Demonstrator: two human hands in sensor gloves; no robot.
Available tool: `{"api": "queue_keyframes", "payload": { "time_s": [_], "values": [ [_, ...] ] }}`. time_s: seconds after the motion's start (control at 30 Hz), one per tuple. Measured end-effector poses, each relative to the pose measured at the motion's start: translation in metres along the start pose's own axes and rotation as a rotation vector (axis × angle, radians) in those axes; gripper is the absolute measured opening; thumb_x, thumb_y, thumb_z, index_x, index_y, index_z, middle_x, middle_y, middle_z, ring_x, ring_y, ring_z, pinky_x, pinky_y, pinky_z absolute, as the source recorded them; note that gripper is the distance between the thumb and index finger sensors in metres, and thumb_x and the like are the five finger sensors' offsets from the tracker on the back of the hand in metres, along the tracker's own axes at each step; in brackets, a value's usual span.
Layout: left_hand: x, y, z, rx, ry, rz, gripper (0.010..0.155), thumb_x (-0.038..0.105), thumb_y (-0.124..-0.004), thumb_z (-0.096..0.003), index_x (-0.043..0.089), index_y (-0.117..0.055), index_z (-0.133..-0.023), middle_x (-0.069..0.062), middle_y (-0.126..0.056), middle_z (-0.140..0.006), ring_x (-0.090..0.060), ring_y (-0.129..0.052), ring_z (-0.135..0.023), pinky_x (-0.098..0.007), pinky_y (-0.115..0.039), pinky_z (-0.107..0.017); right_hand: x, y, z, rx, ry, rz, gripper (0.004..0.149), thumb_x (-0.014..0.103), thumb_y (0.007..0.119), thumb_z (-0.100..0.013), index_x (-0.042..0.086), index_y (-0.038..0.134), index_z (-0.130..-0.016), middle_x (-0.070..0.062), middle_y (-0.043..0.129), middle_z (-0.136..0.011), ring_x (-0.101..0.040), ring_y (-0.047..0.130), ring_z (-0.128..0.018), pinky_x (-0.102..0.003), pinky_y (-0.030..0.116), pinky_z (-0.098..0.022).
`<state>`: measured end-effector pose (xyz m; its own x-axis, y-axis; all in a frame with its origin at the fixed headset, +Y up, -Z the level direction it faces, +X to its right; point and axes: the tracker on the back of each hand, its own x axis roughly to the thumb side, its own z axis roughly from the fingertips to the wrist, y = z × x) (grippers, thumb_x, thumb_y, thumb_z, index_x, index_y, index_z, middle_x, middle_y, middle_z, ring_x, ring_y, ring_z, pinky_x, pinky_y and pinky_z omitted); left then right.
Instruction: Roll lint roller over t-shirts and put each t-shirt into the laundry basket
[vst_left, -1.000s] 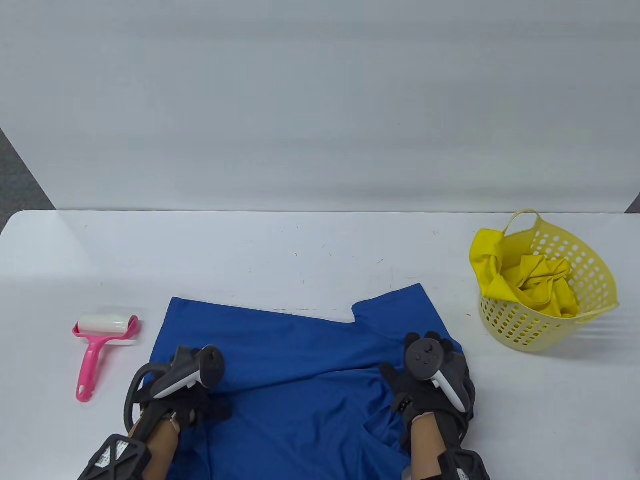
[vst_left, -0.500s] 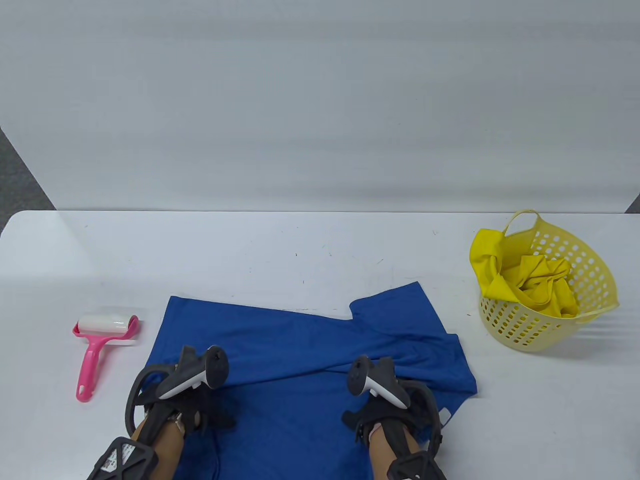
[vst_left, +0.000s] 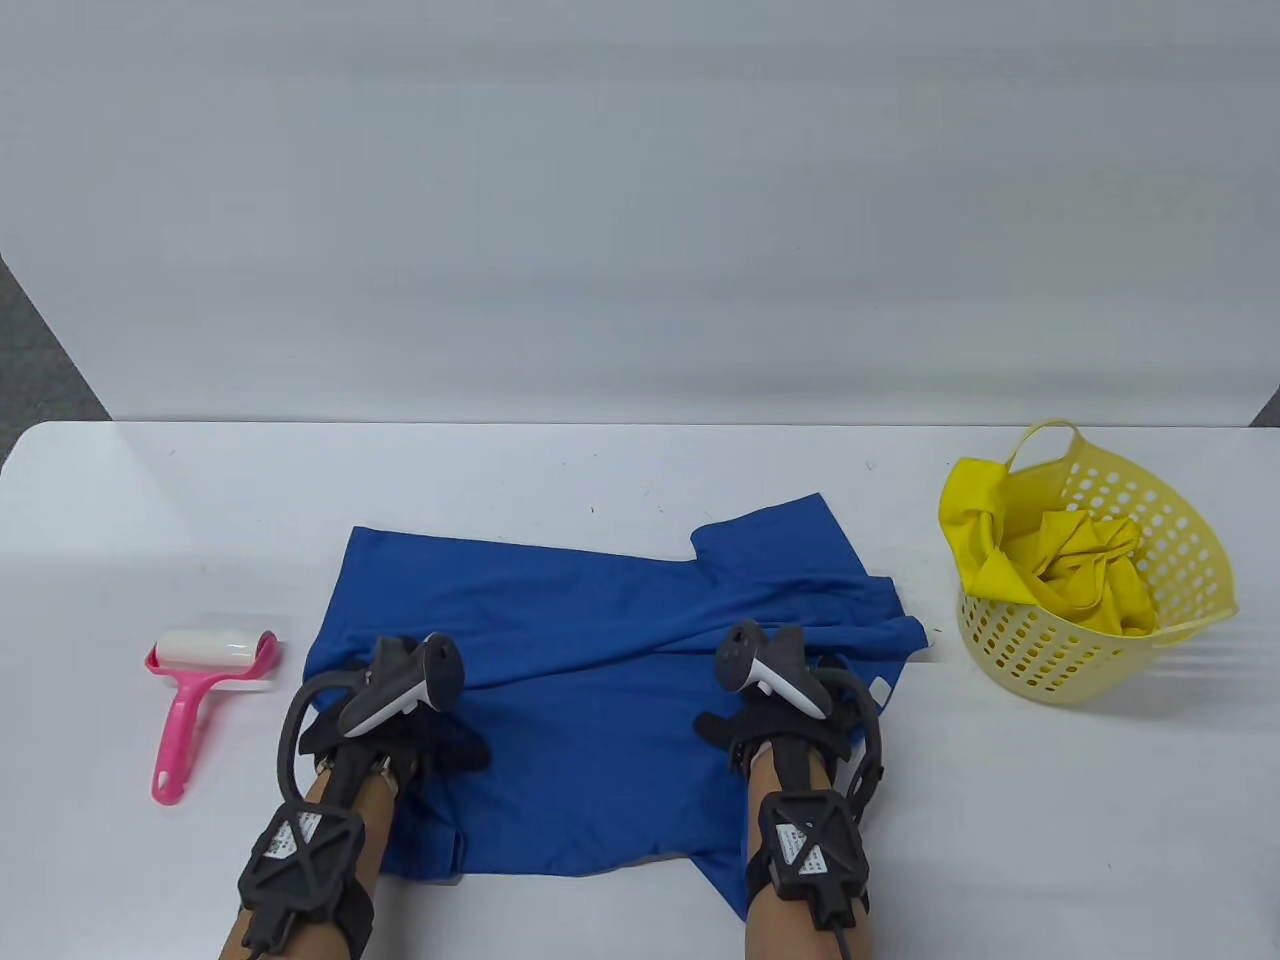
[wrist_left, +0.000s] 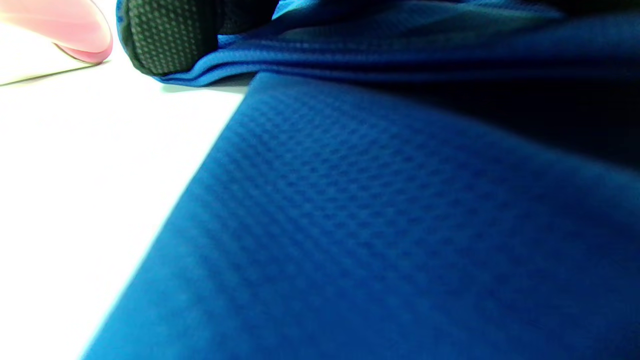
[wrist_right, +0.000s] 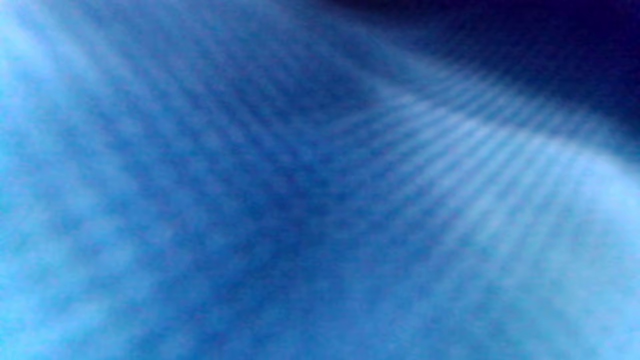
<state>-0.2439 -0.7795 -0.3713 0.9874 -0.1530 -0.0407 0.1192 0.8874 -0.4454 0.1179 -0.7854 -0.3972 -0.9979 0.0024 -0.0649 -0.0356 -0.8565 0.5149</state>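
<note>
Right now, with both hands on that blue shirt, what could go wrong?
The blue t-shirt lies creased and folded near the right hand, so the lint roller might bunch the cloth and miss patches. The laundry basket leans and already holds a yellow t-shirt draped over its rim; adding another could tip it.

Table view overlooks; wrist views press close to blue t-shirt (vst_left: 600, 680).
</note>
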Motion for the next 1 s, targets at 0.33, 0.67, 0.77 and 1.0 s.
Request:
{"api": "queue_keyframes", "payload": {
  "time_s": [0.33, 0.67, 0.77, 1.0],
  "values": [
    [-0.035, 0.018, 0.061, 0.162, -0.192, 0.136, 0.087, 0.069, -0.074, -0.0399, 0.033, -0.043, -0.113, -0.008, -0.048, -0.123, -0.043, -0.056, -0.113, -0.068, -0.054, -0.076, -0.016, -0.034, 0.079, -0.064, 0.018, 0.158, 0.079, 0.058, 0.067, -0.042, 0.017, 0.033, -0.102, -0.027, 0.03, -0.109, -0.06, 0.043, -0.094, -0.078, 0.043, -0.059],
    [-0.01, -0.029, 0.083, -0.01, -0.297, -0.213, 0.098, 0.064, -0.083, -0.0321, 0.04, -0.03, -0.111, -0.006, -0.035, -0.124, -0.043, -0.05, -0.116, -0.068, -0.049, -0.078, 0.011, 0.046, 0.103, 0.216, -0.196, 0.47, 0.092, 0.057, 0.075, -0.031, 0.025, 0.013, -0.091, -0.026, 0.015, -0.102, -0.063, 0.04, -0.09, -0.078, 0.051, -0.056],
    [-0.018, -0.019, 0.069, 0.033, -0.206, -0.054, 0.066, 0.054, -0.081, -0.0455, 0.043, -0.055, -0.106, 0.001, -0.054, -0.121, -0.039, -0.061, -0.113, -0.067, -0.053, -0.077, -0.001, 0.021, 0.09, 0.05, -0.147, 0.113, 0.052, 0.037, 0.077, -0.043, 0.029, 0.056, -0.09, -0.019, 0.048, -0.104, -0.059, 0.06, -0.087, -0.073, 0.059, -0.056],
    [-0.05, -0.018, 0.068, 0.207, -0.191, 0.288, 0.049, 0.054, -0.072, -0.0495, 0.04, -0.074, -0.096, 0.002, -0.077, -0.109, -0.037, -0.074, -0.106, -0.063, -0.058, -0.075, -0.035, 0.022, 0.083, -0.079, -0.203, -0.278, 0.051, 0.038, 0.072, -0.046, 0.023, 0.06, -0.093, -0.016, 0.047, -0.106, -0.059, 0.039, -0.09, -0.075, 0.046, -0.058]
  ]
}}
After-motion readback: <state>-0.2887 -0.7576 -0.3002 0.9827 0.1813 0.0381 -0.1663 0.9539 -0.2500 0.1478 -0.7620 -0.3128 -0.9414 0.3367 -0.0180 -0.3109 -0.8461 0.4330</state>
